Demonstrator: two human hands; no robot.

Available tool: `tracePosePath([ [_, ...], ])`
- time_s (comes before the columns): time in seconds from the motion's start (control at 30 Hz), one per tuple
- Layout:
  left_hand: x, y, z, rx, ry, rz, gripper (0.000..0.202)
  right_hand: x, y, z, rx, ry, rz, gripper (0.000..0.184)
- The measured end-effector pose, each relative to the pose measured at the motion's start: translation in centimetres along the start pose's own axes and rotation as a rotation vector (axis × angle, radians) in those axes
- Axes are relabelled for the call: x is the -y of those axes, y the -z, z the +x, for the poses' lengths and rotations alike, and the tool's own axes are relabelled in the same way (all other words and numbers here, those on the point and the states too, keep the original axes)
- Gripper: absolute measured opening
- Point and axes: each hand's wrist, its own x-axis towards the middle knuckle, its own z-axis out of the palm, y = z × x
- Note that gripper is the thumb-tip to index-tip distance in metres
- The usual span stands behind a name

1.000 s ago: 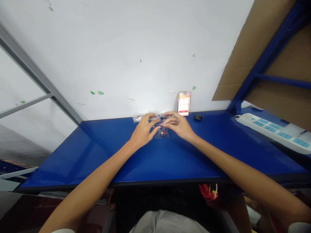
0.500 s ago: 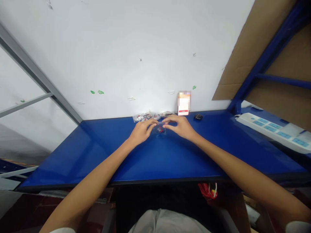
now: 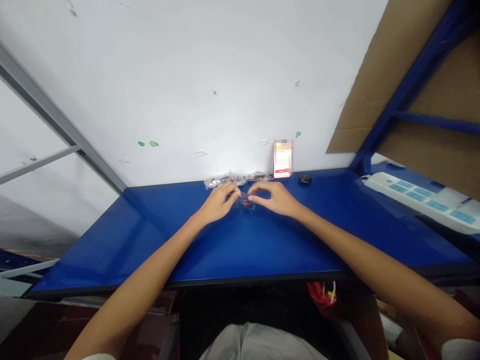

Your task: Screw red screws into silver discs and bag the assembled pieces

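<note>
Between my hands is a small clear plastic bag [image 3: 246, 203] with something dark and red inside, too small to name. My left hand [image 3: 221, 201] pinches the bag's left upper edge between thumb and fingers. On the other side, my right hand [image 3: 275, 197] pinches its right upper edge. The bag hangs low over the blue table [image 3: 225, 250]; whether it touches the surface I cannot tell. Just behind my hands, several similar clear bags [image 3: 225, 180] with red and silvery contents lie in a pile against the wall.
A phone with a lit screen [image 3: 283, 159] leans on the white wall [image 3: 180, 75]. Right of it lies a small black object [image 3: 305, 179]. A white power strip [image 3: 423, 200] runs along the right side, by a blue metal frame [image 3: 401, 95]. A red bag [image 3: 322, 294] hangs below the table edge.
The bag's upper edge has tipped and crumpled slightly between my fingers, and both hands sit marginally lower. The whole view has shifted a little to the left.
</note>
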Motion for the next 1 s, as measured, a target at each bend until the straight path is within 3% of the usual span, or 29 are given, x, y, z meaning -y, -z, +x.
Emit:
tracePosePath([
  [0.13, 0.1, -0.1, 0.1, 0.054, 0.075, -0.034, 0.035, -0.1, -0.4, 0.1, 0.018, -0.079, -0.019, 0.022],
  [0.33, 0.5, -0.6, -0.5, 0.241, 0.183, -0.004, 0.034, -1.3, -1.6, -0.1, 0.115, -0.197, -0.072, 0.023],
  [0.47, 1.2, -0.9, -0.8, 0.178, 0.138, 0.076, 0.019, -1.5, -2.2, -0.2, 0.147, -0.211, -0.184, 0.022],
  [0.57, 1.1, -0.7, -0.8, 0.138, 0.03, 0.083, 0.018, -1.6, -2.3, -0.3, 0.156, -0.199, -0.249, 0.022],
  [0.7, 0.5, -0.7, -0.9, 0.213, -0.121, 0.132, 0.02, -2.1, -2.4, -0.5, 0.164, -0.248, -0.15, 0.012],
  [0.83, 0.9, -1.1, -1.0, 0.255, -0.143, 0.202, 0.029, -2.6, -2.5, -0.6, 0.168, -0.255, -0.104, 0.017],
  [1.0, 2.0, -1.3, -0.8, 0.252, -0.188, 0.177, 0.026, -2.3, -2.0, -0.4, 0.217, -0.211, -0.133, 0.009],
])
